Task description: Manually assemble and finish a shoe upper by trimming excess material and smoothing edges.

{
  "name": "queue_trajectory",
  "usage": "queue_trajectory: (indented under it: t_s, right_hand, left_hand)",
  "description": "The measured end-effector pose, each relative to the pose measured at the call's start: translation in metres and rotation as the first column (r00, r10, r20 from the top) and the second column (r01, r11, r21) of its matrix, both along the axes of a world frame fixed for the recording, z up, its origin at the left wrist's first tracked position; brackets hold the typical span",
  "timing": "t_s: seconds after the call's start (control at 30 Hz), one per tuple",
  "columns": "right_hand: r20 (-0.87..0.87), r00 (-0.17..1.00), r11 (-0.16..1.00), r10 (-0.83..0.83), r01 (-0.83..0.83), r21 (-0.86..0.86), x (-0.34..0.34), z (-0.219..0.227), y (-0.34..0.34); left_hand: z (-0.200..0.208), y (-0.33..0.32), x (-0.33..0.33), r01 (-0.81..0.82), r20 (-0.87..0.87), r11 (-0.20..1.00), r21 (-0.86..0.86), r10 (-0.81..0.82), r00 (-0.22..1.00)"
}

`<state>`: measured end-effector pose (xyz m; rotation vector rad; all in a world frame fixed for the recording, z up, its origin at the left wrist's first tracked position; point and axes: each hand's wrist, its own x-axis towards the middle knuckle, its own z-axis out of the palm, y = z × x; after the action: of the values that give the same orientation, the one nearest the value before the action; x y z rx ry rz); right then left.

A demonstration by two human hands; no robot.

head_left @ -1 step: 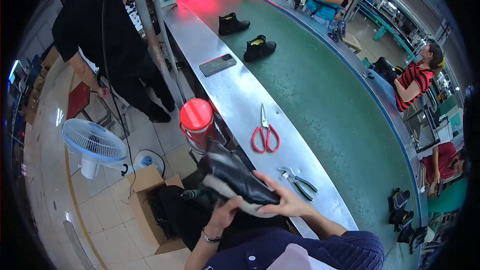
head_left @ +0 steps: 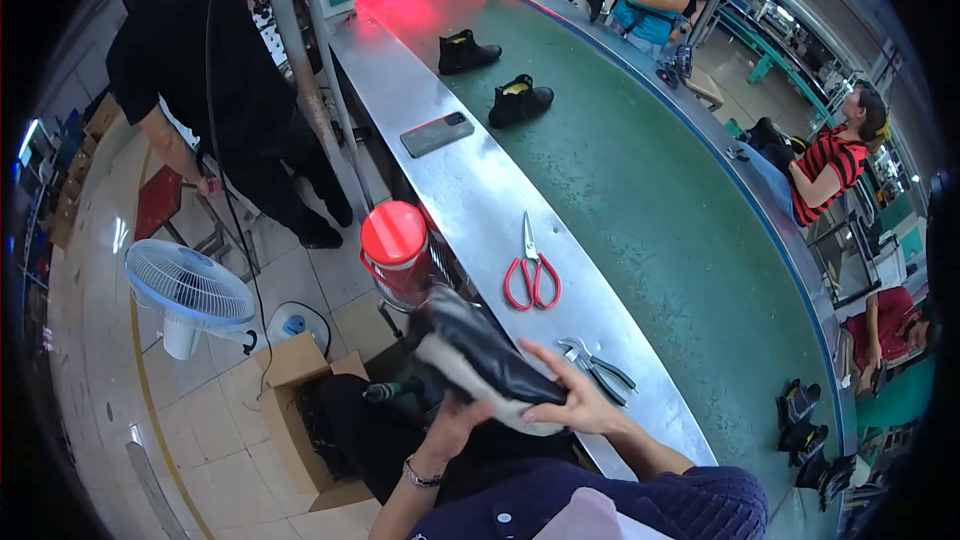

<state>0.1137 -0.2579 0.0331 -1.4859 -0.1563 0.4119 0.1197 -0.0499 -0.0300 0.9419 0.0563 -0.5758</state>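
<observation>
Over my lap I hold a black leather shoe [head_left: 505,362] with a pale sole, tilted and partly blurred. My left hand [head_left: 457,428] grips its lower side. My right hand [head_left: 578,402] is closed round the end nearer me, fingers along the upper. A dark tool with a green body [head_left: 392,389] lies by the shoe, close to my left hand; whether that hand touches it I cannot tell. To the right, on the metal ledge [head_left: 480,202], lie red-handled scissors [head_left: 531,275] and dark-handled pliers [head_left: 600,370]. A phone [head_left: 437,135] rests farther up the ledge.
Two black boots [head_left: 520,102] stand on the green conveyor belt [head_left: 640,230]. A red-lidded jug [head_left: 394,235], a fan [head_left: 190,285] and an open cardboard box [head_left: 300,420] are at left. A person in black [head_left: 215,90] stands behind the fan; other people sit or stand beyond the belt.
The shoe has turned and shifted slightly in my hands, a little toward the right. My right fingers have lifted a bit along its upper.
</observation>
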Motion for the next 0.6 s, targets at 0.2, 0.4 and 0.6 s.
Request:
queue_trajectory:
  t_s: [0.2,0.4,0.6]
  right_hand:
    - [0.004,0.736,0.736,-0.677,0.676,-0.036,0.013,-0.030,-0.058]
    - [0.295,0.337,0.259,-0.894,0.927,-0.273,0.034,-0.075,-0.174]
    - [0.210,0.668,0.519,-0.714,0.706,-0.482,0.089,-0.062,-0.164]
  left_hand:
    - [0.021,-0.013,0.015,0.270,0.306,0.910,0.315,-0.366,0.879]
    - [0.064,-0.002,0.029,0.309,0.329,0.928,0.206,-0.363,0.872]
    - [0.147,-0.003,0.067,0.346,0.547,0.919,-0.186,-0.196,0.814]
